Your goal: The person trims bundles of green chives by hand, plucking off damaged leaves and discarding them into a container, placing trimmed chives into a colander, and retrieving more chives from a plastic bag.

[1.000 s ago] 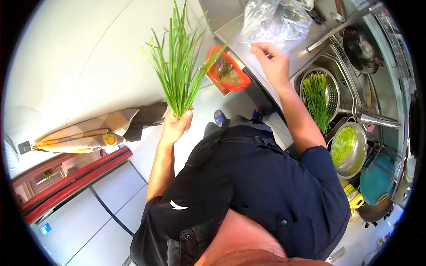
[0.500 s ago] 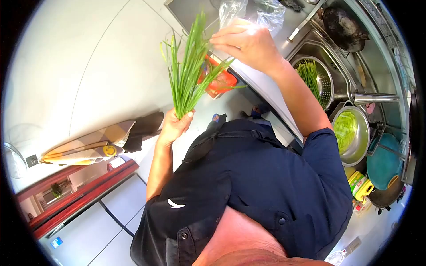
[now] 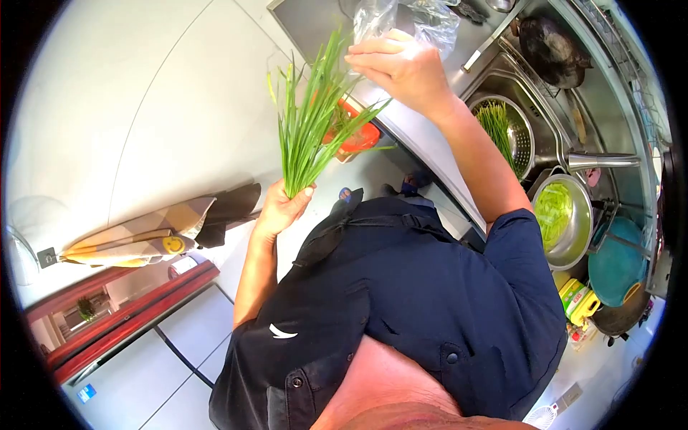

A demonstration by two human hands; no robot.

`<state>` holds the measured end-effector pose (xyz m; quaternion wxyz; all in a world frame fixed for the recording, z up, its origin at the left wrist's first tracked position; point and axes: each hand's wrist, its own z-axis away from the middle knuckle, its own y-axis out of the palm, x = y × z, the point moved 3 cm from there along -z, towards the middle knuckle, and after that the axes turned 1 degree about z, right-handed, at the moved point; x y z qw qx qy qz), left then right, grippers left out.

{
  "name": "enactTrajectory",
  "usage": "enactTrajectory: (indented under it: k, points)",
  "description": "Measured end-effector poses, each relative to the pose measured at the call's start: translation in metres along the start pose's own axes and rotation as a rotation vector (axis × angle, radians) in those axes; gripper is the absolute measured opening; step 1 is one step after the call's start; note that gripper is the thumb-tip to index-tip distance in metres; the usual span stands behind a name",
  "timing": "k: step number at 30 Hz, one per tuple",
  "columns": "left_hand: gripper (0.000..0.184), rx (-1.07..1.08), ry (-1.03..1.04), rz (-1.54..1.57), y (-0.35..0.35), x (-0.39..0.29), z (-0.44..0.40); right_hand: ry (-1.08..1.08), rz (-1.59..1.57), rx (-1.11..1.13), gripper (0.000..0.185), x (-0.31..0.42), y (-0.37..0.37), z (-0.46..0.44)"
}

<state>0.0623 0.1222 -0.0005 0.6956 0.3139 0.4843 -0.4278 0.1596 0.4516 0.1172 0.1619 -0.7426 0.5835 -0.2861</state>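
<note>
A bunch of long green chives (image 3: 312, 125) stands upright in my left hand (image 3: 283, 209), its lower ends gripped between thumb and fingers. The leaf tips fan out above the hand. To the right of the tips is my right hand (image 3: 401, 72), raised, with fingers pressed together. Whether it pinches anything is too small to make out. Behind and below the chives sits a red-orange container (image 3: 362, 136), partly covered by the leaves, with some green scraps in it.
A clear plastic bag (image 3: 437, 29) lies on the counter. More chives (image 3: 494, 129) rest in a metal colander (image 3: 527, 140) in the sink (image 3: 548, 129). Nearby are a metal bowl (image 3: 582, 229) of cut green vegetable, a teal basin (image 3: 615, 261) and a dark wok (image 3: 548, 50).
The chives have shifted slightly right and down, and their tips spread a little differently. My right hand stays raised in nearly the same pose. The whole view has moved slightly.
</note>
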Motion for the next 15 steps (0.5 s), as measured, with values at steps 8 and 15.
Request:
enactTrajectory:
  k: [8,15]
  points:
    - [0.016,-0.015,-0.037,-0.02,-0.001,-0.004,0.005,0.007,0.013,0.044,0.004,0.004,0.008,0.001]
    - [0.018,-0.018,-0.045,-0.079,-0.001,0.0,0.003,0.235,-0.001,0.05,0.01,0.008,0.013,0.007]
